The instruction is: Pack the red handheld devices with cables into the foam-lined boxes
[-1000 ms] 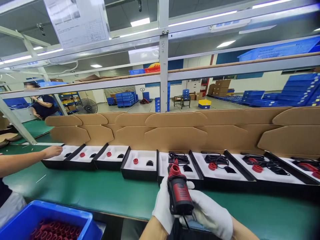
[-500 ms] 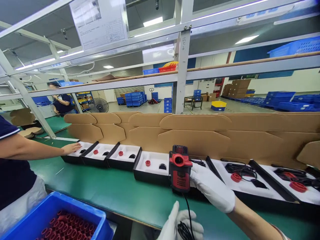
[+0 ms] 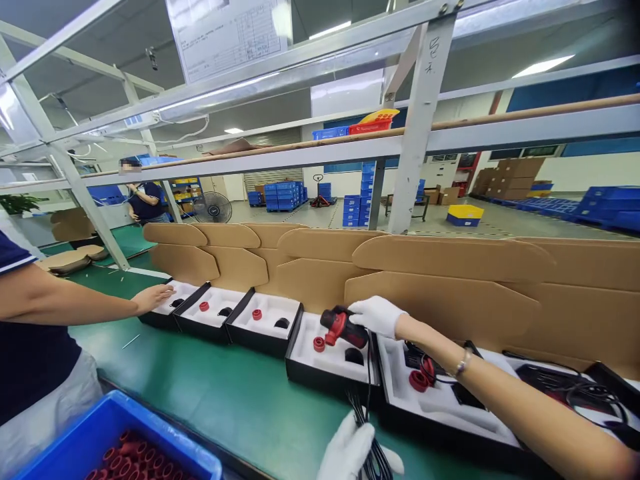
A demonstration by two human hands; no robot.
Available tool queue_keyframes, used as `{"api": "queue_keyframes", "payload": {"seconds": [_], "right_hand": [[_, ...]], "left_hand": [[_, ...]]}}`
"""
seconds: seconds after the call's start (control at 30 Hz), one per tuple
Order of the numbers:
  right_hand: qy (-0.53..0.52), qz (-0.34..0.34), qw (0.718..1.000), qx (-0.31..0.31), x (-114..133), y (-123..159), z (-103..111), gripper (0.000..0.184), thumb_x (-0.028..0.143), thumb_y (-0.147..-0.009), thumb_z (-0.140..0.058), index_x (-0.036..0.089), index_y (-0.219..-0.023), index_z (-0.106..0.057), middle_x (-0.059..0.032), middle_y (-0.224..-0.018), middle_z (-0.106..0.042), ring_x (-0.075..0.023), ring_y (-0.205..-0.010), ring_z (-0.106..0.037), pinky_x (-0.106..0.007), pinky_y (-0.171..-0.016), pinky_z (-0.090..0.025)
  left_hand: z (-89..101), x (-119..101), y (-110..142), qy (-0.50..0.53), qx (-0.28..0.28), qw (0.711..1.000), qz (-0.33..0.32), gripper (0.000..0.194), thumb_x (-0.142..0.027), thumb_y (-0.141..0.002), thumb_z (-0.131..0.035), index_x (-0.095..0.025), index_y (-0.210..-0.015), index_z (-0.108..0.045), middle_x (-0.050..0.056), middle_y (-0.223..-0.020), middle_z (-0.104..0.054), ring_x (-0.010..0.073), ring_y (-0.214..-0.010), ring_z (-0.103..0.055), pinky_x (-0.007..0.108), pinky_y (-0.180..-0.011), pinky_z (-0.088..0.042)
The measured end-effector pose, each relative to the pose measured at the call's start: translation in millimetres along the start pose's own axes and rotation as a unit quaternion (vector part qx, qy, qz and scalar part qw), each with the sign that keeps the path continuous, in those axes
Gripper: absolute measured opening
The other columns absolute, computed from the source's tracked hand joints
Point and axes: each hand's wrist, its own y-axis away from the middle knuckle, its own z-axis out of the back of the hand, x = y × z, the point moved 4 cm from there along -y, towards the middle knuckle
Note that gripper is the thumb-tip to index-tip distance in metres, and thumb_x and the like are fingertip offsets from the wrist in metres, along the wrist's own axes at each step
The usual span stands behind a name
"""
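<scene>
My right hand [image 3: 376, 315], in a white glove, grips a red and black device [image 3: 344, 327] and holds it over the white insert of an open black box [image 3: 330, 357]. A small red ring [image 3: 319, 344] and a black recess lie in that insert. My left hand [image 3: 350, 452], also gloved, is low at the near edge and holds the device's coiled black cable [image 3: 374, 460], which runs up to the device.
A row of open boxes [image 3: 263, 319] with cardboard lids stands along the green table [image 3: 225, 393]. A co-worker's hand [image 3: 153, 297] rests on the far-left box. A blue bin [image 3: 115, 443] of red rings sits at the near left. Another person stands far back.
My right hand has carried the device forward and left, tilting it down over the box insert. My left hand stays low with the cable. The view has turned left.
</scene>
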Motion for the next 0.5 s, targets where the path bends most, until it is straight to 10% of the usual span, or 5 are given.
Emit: {"api": "queue_keyframes", "payload": {"seconds": [0.33, 0.5], "right_hand": [[0.121, -0.019, 0.988, 0.099, 6, -49, -17, 0.024, 0.022, -0.077, -0.058, 0.017, -0.091, -0.077, -0.0126, -0.083, -0.071, -0.0254, -0.072, -0.064, -0.031, -0.058, -0.039], [0.097, -0.023, 0.989, 0.112, 7, -47, -34, 0.023, 0.013, -0.076, -0.057, 0.011, -0.089, -0.075, -0.0169, -0.085, -0.07, -0.0287, -0.078, -0.066, -0.034, -0.066, -0.045]], "left_hand": [[43.7, -39, -5, -0.047, -0.086, 0.995, -0.005, 0.111, -0.064, -0.058, -0.083, -0.004, -0.142, -0.04, 0.014, -0.084, -0.071, 0.0078, -0.046, -0.045, 0.019, -0.044, -0.031], [68.7, -70, 12, -0.152, -0.177, 0.971, -0.058, 0.083, -0.055, -0.067, -0.079, -0.018, -0.136, -0.053, 0.013, -0.108, -0.069, 0.004, -0.04, -0.036, 0.021, -0.04, -0.028]]}}
